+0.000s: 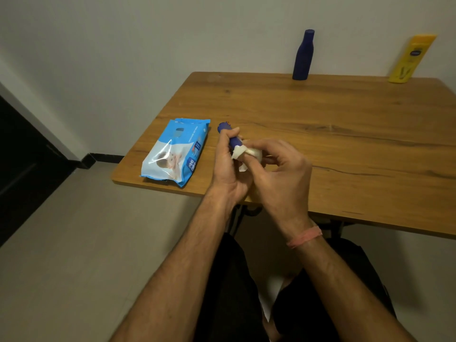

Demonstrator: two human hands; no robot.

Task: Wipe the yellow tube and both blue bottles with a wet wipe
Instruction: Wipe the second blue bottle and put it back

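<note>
Fingers of both hands work a wet wipe along a small blue bottle held over the near edge of the wooden surface (320, 134).

Left hand (228, 169) curls its fingers (230, 134) round the small blue bottle (228, 134), whose long axis tilts up and away to the left, cap end outward. Right hand (278, 174) pinches the white wet wipe (240, 153) against the bottle's lower body, just beside the left thumb. A blue wipes pack (175, 151) lies flat just left of the hands. The tall blue bottle (303, 55) and the yellow tube (410, 59) stand upright by the wall at the far edge, well apart from both hands; the right hand is judged nearer to them.
</note>
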